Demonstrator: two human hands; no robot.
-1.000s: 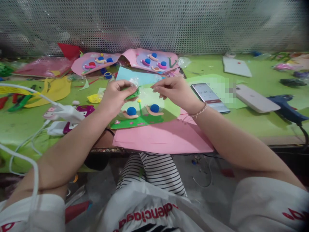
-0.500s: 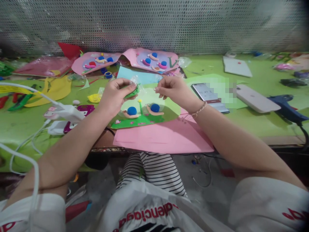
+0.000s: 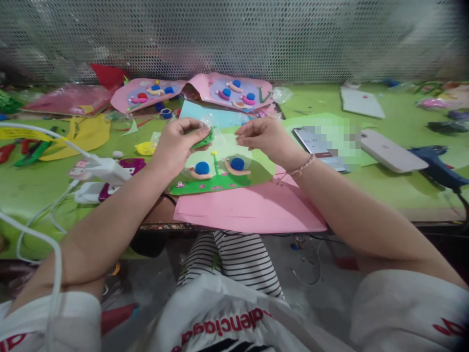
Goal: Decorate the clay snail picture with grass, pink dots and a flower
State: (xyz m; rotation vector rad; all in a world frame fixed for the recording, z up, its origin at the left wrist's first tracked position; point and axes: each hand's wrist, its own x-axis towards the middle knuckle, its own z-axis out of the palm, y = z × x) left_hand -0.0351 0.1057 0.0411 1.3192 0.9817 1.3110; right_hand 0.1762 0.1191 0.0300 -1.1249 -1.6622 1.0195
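Note:
My left hand (image 3: 183, 142) is closed on a lump of green modelling clay (image 3: 202, 141) in a crinkled clear wrapper (image 3: 209, 122). To its right, my right hand (image 3: 259, 137) hovers with thumb and fingertips pinched together; whatever they may hold is too small to make out. Beneath both hands lies a pale green craft sheet (image 3: 262, 168) with a darker green clay strip (image 3: 205, 187) along its lower edge. Two clay snails with blue shells, a left snail (image 3: 202, 169) and a right snail (image 3: 237, 165), sit on it beside a yellow-topped stem (image 3: 215, 161).
Pink sheets (image 3: 252, 212) lie at the table's front edge. Finished-looking pink snail pictures (image 3: 234, 93) stand behind. On the right are a phone (image 3: 311, 142), a white phone (image 3: 392, 150) and a blue glue gun (image 3: 436, 164). White chargers with cables (image 3: 104, 171) and green-handled pliers (image 3: 34, 152) lie left.
Both hands stay in nearly the same place, with the right fingertips shifting slightly. The whole view has drifted a little, and the left hand still grips the green clay.

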